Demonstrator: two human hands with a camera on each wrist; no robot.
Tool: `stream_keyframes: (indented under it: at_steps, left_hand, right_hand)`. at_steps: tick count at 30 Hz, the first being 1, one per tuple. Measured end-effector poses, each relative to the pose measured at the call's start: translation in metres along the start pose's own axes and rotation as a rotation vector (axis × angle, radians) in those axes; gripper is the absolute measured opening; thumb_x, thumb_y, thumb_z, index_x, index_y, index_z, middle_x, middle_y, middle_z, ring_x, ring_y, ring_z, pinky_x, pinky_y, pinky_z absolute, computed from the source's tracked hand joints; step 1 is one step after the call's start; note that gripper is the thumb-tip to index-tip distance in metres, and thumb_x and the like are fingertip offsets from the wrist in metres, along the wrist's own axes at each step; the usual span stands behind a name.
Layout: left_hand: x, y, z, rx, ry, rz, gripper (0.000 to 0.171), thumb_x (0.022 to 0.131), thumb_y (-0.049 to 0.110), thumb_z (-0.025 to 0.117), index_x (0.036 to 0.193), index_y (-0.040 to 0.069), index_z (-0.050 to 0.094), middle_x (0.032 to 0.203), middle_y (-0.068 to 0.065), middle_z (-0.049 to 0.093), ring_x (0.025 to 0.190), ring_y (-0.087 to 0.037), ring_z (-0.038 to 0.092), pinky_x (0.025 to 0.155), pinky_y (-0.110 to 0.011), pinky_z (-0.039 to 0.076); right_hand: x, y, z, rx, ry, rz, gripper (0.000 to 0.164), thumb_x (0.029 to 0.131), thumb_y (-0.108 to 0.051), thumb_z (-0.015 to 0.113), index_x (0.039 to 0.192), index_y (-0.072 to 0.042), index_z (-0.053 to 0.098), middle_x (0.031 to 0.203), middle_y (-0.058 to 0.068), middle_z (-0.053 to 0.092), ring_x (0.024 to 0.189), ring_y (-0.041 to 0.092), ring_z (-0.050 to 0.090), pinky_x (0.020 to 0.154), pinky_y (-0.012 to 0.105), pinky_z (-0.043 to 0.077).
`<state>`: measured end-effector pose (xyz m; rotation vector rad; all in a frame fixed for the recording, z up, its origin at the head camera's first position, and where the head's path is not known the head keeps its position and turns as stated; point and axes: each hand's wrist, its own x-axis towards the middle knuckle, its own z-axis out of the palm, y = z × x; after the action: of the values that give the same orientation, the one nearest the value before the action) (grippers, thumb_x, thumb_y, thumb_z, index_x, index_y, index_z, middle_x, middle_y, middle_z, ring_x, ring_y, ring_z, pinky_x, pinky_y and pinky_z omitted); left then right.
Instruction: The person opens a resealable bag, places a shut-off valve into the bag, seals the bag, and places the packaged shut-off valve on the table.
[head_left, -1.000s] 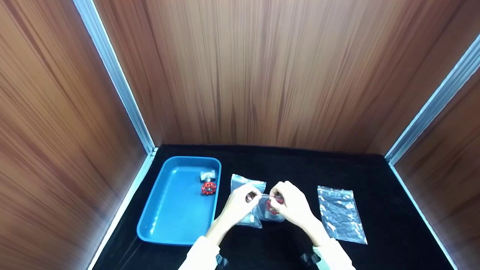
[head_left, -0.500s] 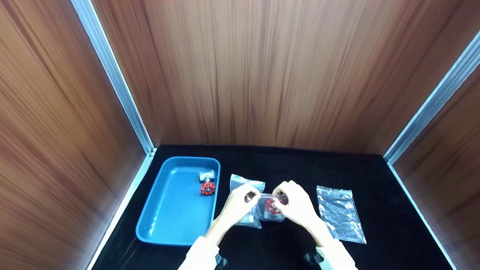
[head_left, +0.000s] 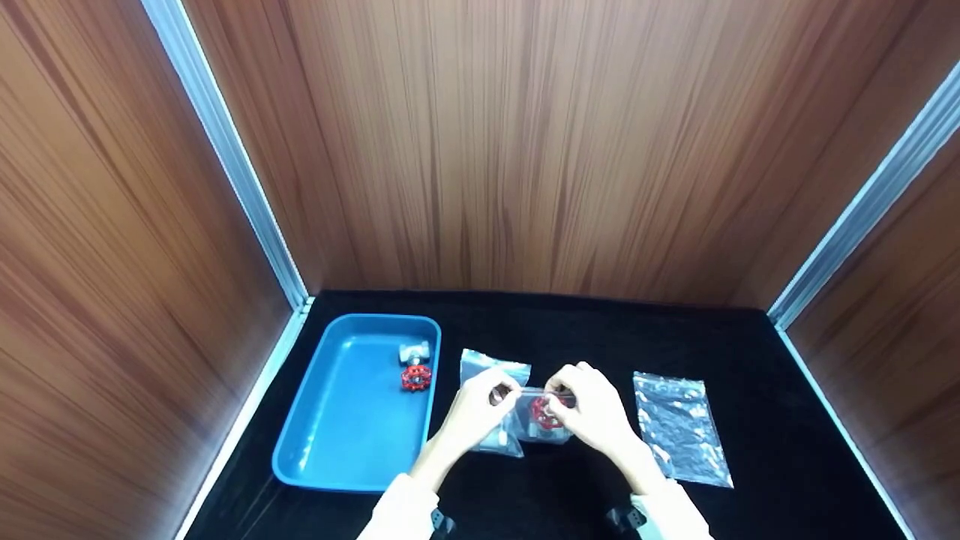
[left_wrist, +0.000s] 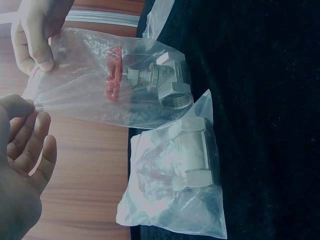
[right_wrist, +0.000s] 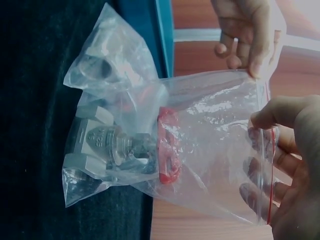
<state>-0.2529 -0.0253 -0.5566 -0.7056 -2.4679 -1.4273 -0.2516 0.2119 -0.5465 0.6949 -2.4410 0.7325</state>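
Note:
Both hands pinch the top edge of a clear zip bag [right_wrist: 215,135]. Inside it stands a metal gate valve [left_wrist: 172,82] with a red handwheel [right_wrist: 168,145] uppermost. My left hand [head_left: 480,401] holds one corner between thumb and forefinger, its other fingers loosely bent. Farther along the red-lined zip strip, my right hand [head_left: 591,409] pinches with the thumb in front and fingers behind the film. A second bagged valve [left_wrist: 192,155] lies beside the first on the black cloth, partly behind my left hand in the head view.
A blue tray [head_left: 337,450] sits to the left, with an unbagged red-wheeled valve [head_left: 415,367] at its right side. An unused-looking flat clear bag [head_left: 682,427] lies on the right. Wood-grain panels [head_left: 480,150] enclose the black-covered surface at the back and sides.
My right hand has shifted slightly right along the bag's top edge, then stayed there. The left hand keeps its grip on the corner. More of the red handwheel shows now.

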Motion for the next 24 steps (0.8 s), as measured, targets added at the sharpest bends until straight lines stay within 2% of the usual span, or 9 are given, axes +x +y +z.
stream_keyframes:
  at_steps: [6, 12, 19, 24]
  left_hand:
    - [-0.001, 0.000, 0.001, -0.008, 0.011, 0.010, 0.004, 0.100, 0.015, 0.072, 0.099, 0.016, 0.075, 0.092, 0.001, 0.072, 0.082, -0.003, 0.061, 0.076, -0.037, 0.060]
    - [-0.001, 0.000, 0.001, 0.000, 0.031, 0.004, 0.004, 0.099, 0.015, 0.073, 0.097, 0.018, 0.075, 0.090, 0.002, 0.072, 0.080, -0.004, 0.062, 0.074, -0.030, 0.058]
    - [-0.001, -0.002, 0.002, -0.028, 0.039, 0.023, 0.005, 0.098, 0.012, 0.074, 0.098, 0.016, 0.076, 0.089, -0.001, 0.072, 0.080, -0.008, 0.064, 0.073, -0.040, 0.060]
    - [0.000, -0.003, 0.002, -0.027, 0.032, 0.007, 0.006, 0.099, 0.012, 0.073, 0.098, 0.018, 0.075, 0.090, 0.000, 0.072, 0.080, -0.004, 0.062, 0.074, -0.037, 0.060]
  right_hand:
    - [-0.003, 0.003, -0.003, 0.017, -0.010, 0.025, 0.021, 0.074, -0.018, 0.085, 0.089, -0.027, 0.072, 0.086, -0.012, 0.068, 0.083, 0.012, 0.059, 0.075, 0.036, 0.049]
    - [-0.008, 0.008, -0.006, 0.042, -0.017, 0.088, 0.023, 0.073, -0.018, 0.084, 0.088, -0.027, 0.070, 0.084, -0.010, 0.066, 0.082, 0.008, 0.055, 0.075, 0.035, 0.047]
    - [-0.009, 0.010, -0.003, 0.034, 0.024, 0.050, 0.022, 0.075, -0.016, 0.084, 0.087, -0.025, 0.068, 0.079, -0.006, 0.062, 0.077, 0.005, 0.051, 0.069, 0.031, 0.044]
    - [-0.010, 0.011, -0.001, 0.042, 0.038, 0.042, 0.021, 0.076, -0.015, 0.083, 0.087, -0.024, 0.068, 0.080, -0.001, 0.063, 0.078, 0.005, 0.052, 0.069, 0.030, 0.045]
